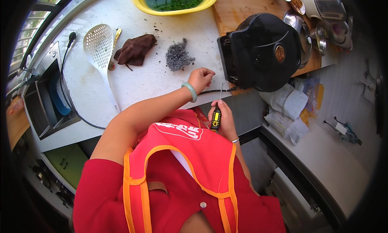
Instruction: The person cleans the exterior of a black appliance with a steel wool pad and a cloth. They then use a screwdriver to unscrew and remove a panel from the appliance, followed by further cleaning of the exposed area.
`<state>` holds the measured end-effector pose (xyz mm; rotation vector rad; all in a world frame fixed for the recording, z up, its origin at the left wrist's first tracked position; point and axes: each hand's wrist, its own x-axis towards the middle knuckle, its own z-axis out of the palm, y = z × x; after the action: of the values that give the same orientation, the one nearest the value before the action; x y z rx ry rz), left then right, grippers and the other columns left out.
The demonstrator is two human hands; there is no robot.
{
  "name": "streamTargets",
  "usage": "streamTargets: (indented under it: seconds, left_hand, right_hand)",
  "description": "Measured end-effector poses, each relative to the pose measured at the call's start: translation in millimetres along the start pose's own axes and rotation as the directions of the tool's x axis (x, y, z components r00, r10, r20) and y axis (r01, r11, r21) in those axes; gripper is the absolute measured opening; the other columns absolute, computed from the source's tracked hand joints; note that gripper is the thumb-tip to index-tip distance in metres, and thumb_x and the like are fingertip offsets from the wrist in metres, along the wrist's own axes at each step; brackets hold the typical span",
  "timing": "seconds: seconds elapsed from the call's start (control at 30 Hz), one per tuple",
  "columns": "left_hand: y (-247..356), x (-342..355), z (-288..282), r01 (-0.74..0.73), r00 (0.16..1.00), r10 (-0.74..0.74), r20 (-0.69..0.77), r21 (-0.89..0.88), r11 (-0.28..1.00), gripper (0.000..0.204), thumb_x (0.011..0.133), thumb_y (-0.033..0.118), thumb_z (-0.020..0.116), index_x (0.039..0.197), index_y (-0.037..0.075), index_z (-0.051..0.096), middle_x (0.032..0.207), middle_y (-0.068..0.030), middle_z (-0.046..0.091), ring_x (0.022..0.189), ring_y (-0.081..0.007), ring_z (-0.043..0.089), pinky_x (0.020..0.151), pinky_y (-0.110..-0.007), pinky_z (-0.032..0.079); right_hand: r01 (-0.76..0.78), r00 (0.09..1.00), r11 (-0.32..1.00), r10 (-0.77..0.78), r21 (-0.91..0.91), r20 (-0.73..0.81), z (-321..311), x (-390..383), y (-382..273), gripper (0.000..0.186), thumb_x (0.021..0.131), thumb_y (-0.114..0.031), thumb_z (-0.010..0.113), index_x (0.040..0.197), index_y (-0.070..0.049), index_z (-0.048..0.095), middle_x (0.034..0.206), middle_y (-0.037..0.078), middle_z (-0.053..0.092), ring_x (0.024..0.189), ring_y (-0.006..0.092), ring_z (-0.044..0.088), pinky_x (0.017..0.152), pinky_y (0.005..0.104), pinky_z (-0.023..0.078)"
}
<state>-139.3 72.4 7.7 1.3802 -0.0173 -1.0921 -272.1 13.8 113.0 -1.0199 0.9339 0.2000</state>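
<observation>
My right hand (224, 117) grips a yellow-and-black screwdriver (216, 116), its thin metal shaft pointing up toward the black appliance (262, 53) on the wooden board. My left hand (202, 79), with a pale green bangle on the wrist, is closed just left of the appliance, above the counter's front edge; anything between its fingertips is too small to make out. A black cable (212, 91) runs below that hand to the appliance. Farther back lie a tangled grey scouring pad (179, 55) and a crumpled dark brown cloth (135, 50).
A yellow basin (141, 0) of water and greens stands at the back. A white slotted ladle (99, 47) and steel sink (44, 103) are at left. Bowls (321, 39) and a wooden board (230, 14) are at right; white bags (283, 105) sit lower right.
</observation>
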Motion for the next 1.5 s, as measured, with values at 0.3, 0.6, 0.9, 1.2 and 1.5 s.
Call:
streamTargets:
  seconds: [0.3, 0.6, 0.9, 1.2, 1.5]
  left_hand:
    - [26, -65, -20, 0.206, 0.964, -0.142, 0.224, -0.298, 0.932, 0.025, 0.09, 0.023, 0.057, 0.1, 0.001, 0.064, 0.082, -0.0028, 0.06, 0.076, -0.0088, 0.055, 0.07, -0.023, 0.047]
    - [19, -74, -39, 0.245, 0.969, -0.177, 0.171, -0.577, 0.779, 0.017, 0.088, 0.02, 0.058, 0.096, 0.005, 0.062, 0.077, -0.0012, 0.057, 0.073, -0.0109, 0.055, 0.069, -0.026, 0.048]
    - [33, -82, -51, 0.195, 0.979, -0.202, 0.01, -0.317, 0.928, 0.038, 0.084, 0.012, 0.057, 0.12, 0.004, 0.045, 0.096, -0.0069, 0.053, 0.089, -0.0186, 0.057, 0.074, -0.034, 0.051]
    - [21, -99, -25, 0.005, 0.907, -0.086, 0.412, 0.194, 0.981, 0.046, 0.085, 0.023, 0.062, 0.121, 0.001, 0.045, 0.098, -0.0096, 0.058, 0.088, -0.0164, 0.058, 0.073, -0.029, 0.052]
    - [12, -93, -27, -0.065, 0.923, -0.015, 0.384, 0.194, 0.979, 0.045, 0.082, 0.015, 0.065, 0.121, 0.003, 0.046, 0.091, -0.0076, 0.056, 0.075, -0.0125, 0.056, 0.065, -0.026, 0.05]
  right_hand:
    - [-0.048, 0.979, 0.965, -0.006, 0.257, 0.205, 28, -8, 0, 0.03, 0.098, -0.033, 0.03, 0.098, -0.007, 0.045, 0.058, 0.005, 0.047, 0.048, 0.014, 0.046, 0.045, 0.0257, 0.041]
    - [-0.064, 0.937, 0.996, 0.041, 0.056, 0.346, 32, -26, 9, 0.029, 0.098, -0.028, 0.033, 0.101, -0.002, 0.048, 0.058, 0.005, 0.048, 0.046, 0.0113, 0.044, 0.044, 0.023, 0.038]
    - [0.084, 0.992, 0.978, -0.064, 0.189, -0.11, 35, -17, 28, 0.028, 0.094, -0.029, 0.036, 0.096, -0.004, 0.049, 0.061, 0.004, 0.051, 0.045, 0.0105, 0.047, 0.041, 0.0229, 0.04]
    - [0.333, 0.891, 0.912, -0.221, 0.24, -0.396, 29, 23, 30, 0.029, 0.092, -0.03, 0.038, 0.093, -0.004, 0.05, 0.061, 0.002, 0.05, 0.049, 0.0115, 0.047, 0.042, 0.0259, 0.039]
    - [0.424, 0.829, 0.897, -0.327, 0.126, -0.454, 35, 35, 28, 0.025, 0.092, -0.026, 0.045, 0.086, -0.003, 0.051, 0.063, 0.003, 0.049, 0.056, 0.0108, 0.049, 0.049, 0.0238, 0.04]
